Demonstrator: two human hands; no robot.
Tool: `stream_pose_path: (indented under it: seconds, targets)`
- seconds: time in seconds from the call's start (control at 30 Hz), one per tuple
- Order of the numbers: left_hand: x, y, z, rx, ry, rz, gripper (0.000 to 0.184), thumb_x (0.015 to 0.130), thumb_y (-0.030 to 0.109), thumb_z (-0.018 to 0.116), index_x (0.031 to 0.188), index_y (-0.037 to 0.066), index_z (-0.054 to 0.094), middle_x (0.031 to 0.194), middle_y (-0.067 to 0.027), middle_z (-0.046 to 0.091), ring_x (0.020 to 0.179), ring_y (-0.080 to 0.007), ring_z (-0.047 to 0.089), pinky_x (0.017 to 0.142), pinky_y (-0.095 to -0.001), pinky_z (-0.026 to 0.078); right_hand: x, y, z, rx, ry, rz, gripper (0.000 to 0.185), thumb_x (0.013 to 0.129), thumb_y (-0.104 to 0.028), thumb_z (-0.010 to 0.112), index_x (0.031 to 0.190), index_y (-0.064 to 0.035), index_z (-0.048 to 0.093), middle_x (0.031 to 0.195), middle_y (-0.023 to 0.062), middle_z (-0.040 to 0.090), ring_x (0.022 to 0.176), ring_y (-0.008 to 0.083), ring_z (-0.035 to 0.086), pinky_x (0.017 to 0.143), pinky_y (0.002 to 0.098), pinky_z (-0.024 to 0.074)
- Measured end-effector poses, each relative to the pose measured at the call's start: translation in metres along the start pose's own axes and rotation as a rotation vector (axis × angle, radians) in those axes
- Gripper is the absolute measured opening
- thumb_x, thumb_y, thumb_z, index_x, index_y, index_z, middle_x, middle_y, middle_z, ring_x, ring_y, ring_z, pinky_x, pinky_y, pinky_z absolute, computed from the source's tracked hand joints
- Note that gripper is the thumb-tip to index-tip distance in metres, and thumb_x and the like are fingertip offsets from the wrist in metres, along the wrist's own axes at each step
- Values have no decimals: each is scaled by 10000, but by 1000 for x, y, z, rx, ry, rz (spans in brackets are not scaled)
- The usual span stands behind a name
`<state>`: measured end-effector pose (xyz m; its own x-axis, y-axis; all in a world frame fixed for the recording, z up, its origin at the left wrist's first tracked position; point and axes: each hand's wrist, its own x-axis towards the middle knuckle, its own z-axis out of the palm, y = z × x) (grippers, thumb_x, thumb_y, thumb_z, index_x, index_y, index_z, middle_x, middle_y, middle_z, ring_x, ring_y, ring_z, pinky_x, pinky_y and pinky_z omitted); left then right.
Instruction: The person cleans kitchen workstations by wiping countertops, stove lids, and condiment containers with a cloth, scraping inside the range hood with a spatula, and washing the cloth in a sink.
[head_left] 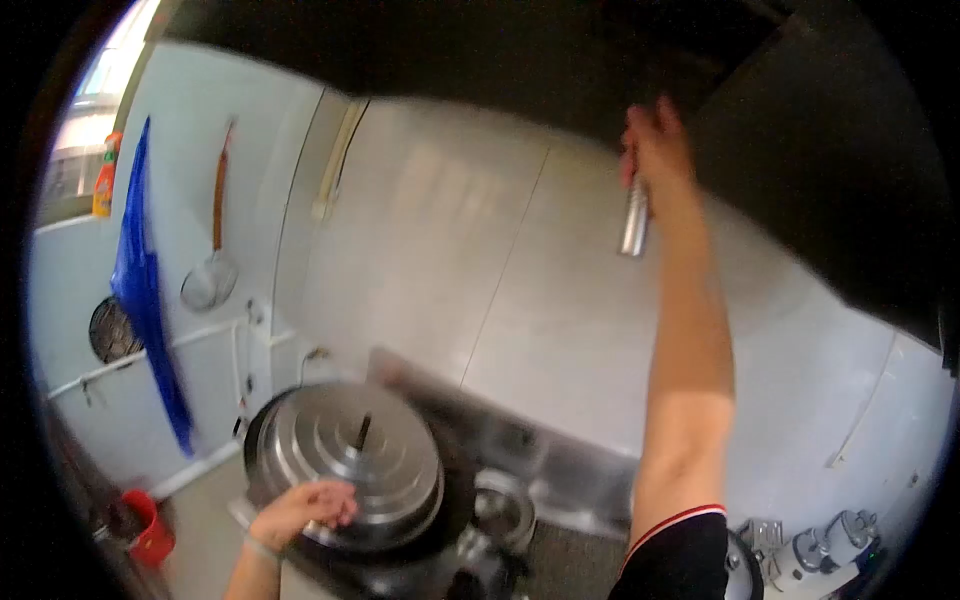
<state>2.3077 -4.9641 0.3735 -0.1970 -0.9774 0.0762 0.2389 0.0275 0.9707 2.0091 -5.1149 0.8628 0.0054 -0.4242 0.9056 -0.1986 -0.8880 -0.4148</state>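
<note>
My right hand (658, 155) is raised high, near the lower edge of the dark hood, with its fingers around a silver cylindrical handle (633, 225) that points downward. Whatever lies beyond the handle is lost in the dark. Low on the left, my left hand (325, 503) is over the front part of a large round metal lid (350, 440), its fingers curled. Blur hides whether anything is in those fingers or whether they touch the lid. The lid has a dark knob and covers a wide pan on the stove.
Overhead is a dark hood (450, 60). A blue umbrella-like item (140, 270) and a strainer (210, 280) hang on the left wall. An orange spray bottle (104, 180) stands by the window. A red bucket (152, 535) is lower left; small appliances (805, 555) stand lower right.
</note>
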Motion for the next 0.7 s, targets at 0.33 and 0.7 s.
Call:
stream_pose_path:
  seconds: [0.33,0.7]
  targets:
    - [46,39,46,70,15,297,719,919,430,631,1475,94,324,1430,-109,424,1218,-253,527,917,-371,492,-301,82,-23,129,-94,319,661,980,-154,514,1541,-91,170,658,6,470,397,66,418,342,221,355]
    - [127,-28,135,-63,-173,335,982,817,256,785,1538,113,134,1528,-106,214,1237,-255,468,1005,-406,463,-692,118,-146,-404,-531,801,681,840,-99,689,1453,-74,392,1003,232,678,786,302,711,658,384,554]
